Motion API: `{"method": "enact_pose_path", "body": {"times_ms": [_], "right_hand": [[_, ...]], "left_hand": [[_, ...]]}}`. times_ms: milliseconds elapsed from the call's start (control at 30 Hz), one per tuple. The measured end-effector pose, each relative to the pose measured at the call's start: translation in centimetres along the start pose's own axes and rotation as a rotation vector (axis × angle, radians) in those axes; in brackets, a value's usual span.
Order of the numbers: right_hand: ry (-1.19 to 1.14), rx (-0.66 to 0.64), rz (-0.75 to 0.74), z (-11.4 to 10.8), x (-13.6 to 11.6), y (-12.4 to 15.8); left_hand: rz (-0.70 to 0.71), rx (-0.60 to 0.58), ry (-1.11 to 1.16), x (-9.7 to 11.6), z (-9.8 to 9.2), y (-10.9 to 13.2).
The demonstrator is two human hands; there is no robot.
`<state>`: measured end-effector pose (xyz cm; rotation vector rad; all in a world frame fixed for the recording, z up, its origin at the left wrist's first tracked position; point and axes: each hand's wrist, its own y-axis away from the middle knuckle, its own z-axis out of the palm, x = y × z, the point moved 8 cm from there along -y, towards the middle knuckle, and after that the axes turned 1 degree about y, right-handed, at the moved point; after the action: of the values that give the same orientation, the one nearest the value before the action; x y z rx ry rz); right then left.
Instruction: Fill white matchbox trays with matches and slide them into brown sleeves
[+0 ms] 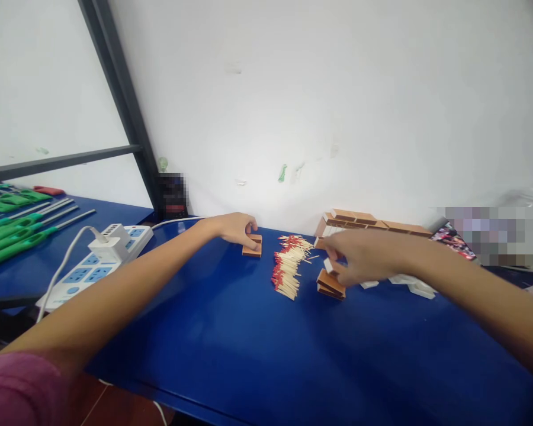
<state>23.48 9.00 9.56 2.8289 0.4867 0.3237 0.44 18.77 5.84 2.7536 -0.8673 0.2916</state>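
Note:
My left hand point(238, 229) has its fingers curled over a small brown matchbox sleeve point(251, 251) on the blue table. My right hand point(349, 255) pinches a small white piece point(330, 267), which looks like a matchbox tray. Just below that hand, a few brown sleeves point(331, 284) lie stacked, the upper one tilted. Between my hands lies a long pile of red-tipped matches point(288, 266). White trays point(412, 285) are partly hidden behind my right forearm.
Brown matchboxes point(355, 219) are stacked along the wall. On the left stand a white power strip point(93, 266) with a plugged-in charger point(111, 242), and green-handled tools point(22, 236). A dark object point(172, 195) sits by the metal frame. The blue table point(249, 349) has its front edge below.

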Motion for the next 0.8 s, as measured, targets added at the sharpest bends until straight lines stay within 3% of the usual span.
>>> {"method": "enact_pose_path", "body": {"times_ms": [133, 300, 433, 633, 700, 800], "right_hand": [[-0.083, -0.06, -0.071, 3.5, -1.2, 1.4], [-0.139, 0.018, -0.125, 3.2, -2.3, 1.5], [-0.099, -0.001, -0.105, 3.0, -2.5, 1.0], [-0.153, -0.033, 0.044, 4.6, 0.2, 1.1], [-0.178, -0.032, 0.08, 5.3, 0.9, 1.4], [-0.181, 0.033, 0.087, 6.1, 1.2, 1.6]], "left_hand": [[0.017, -0.103, 0.029, 1.0, 0.9, -0.2], [0.015, -0.136, 0.032, 1.8, 1.1, 0.2], [-0.008, -0.132, 0.007, 2.6, 1.1, 1.1], [-0.01, -0.104, -0.036, 3.1, 1.1, 2.7], [0.013, -0.063, -0.058, 3.2, 1.5, 3.2], [0.051, 0.115, -0.135, 3.7, 2.2, 3.9]]}}
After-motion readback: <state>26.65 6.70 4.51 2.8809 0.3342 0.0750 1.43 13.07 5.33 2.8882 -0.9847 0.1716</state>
